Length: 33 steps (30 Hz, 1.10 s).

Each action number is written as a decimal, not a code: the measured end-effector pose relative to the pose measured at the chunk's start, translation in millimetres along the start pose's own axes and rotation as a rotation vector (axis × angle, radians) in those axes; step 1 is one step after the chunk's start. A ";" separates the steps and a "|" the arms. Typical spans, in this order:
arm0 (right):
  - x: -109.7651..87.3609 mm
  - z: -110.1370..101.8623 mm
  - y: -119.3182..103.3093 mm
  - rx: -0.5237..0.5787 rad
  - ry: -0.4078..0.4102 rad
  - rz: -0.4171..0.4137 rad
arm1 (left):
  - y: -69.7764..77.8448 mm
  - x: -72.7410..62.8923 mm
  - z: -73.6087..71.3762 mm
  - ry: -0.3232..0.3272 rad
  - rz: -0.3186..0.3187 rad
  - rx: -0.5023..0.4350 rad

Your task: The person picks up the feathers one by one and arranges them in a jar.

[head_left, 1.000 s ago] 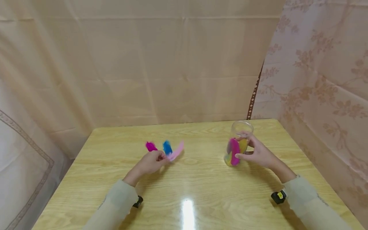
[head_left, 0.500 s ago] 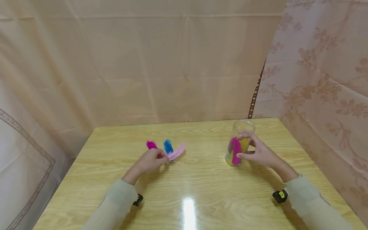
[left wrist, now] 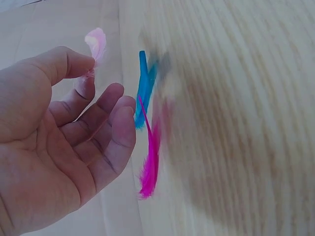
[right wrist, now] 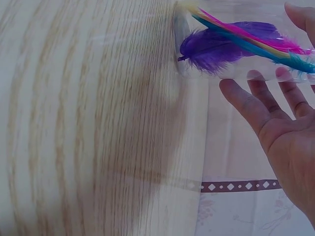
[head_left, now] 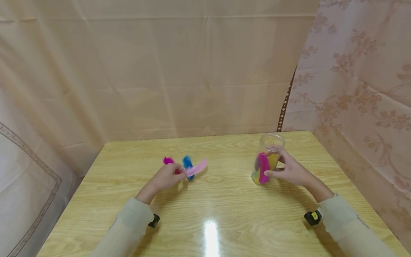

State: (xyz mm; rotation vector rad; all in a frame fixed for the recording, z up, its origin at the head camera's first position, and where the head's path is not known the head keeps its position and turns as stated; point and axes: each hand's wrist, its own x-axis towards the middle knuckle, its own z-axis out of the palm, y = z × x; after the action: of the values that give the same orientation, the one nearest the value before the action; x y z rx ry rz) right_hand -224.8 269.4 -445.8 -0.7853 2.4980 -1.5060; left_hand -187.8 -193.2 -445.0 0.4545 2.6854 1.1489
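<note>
Between thumb and forefinger, my left hand (head_left: pixel 167 176) pinches the quill end of a light pink feather (head_left: pixel 198 168). In the left wrist view that feather (left wrist: pixel 96 44) is raised off the table. A blue feather (left wrist: pixel 144 91) and a magenta feather (left wrist: pixel 152 160) lie on the wood below the hand. My right hand (head_left: pixel 291 172) grips an upright clear jar (head_left: pixel 271 142), its thumb on the near side. The jar's top is uncovered. Inside are several feathers; the right wrist view shows a purple feather (right wrist: pixel 209 46) with pink, yellow and teal ones.
The wooden table (head_left: pixel 231 207) has a shiny light reflection near the front. A beige curtain (head_left: pixel 192 71) hangs behind it, and a floral curtain (head_left: pixel 363 89) runs along the right side. A small black device (head_left: pixel 312 217) sits at each wrist.
My left hand has lifted the pink feather slightly and shifted a little, so more of the blue feather shows beneath it. The right hand keeps its hold on the jar, which stays put.
</note>
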 end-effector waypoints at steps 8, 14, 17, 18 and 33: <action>0.2 0.4 0.2 0.000 -0.002 0.009 | 2.3 1.6 -2.8 0.006 0.012 0.009; -0.3 -0.1 1.0 -0.007 0.001 0.017 | 4.9 0.9 -4.3 0.005 0.007 0.002; -0.1 -0.7 2.2 -0.013 0.001 0.010 | 6.1 1.9 -5.9 0.005 0.004 -0.003; -0.1 -0.9 2.4 -0.012 0.001 0.007 | 6.6 2.4 -6.3 0.004 0.002 -0.006; -0.3 -0.5 2.5 -0.001 -0.008 -0.013 | 11.8 6.0 -2.7 0.025 0.046 -0.029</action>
State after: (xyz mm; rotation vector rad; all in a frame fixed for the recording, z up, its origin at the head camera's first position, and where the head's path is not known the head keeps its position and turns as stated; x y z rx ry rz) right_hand -225.6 270.8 -447.7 -0.8071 2.4934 -1.5026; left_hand -191.8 -185.2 -434.8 0.5027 2.6890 1.2113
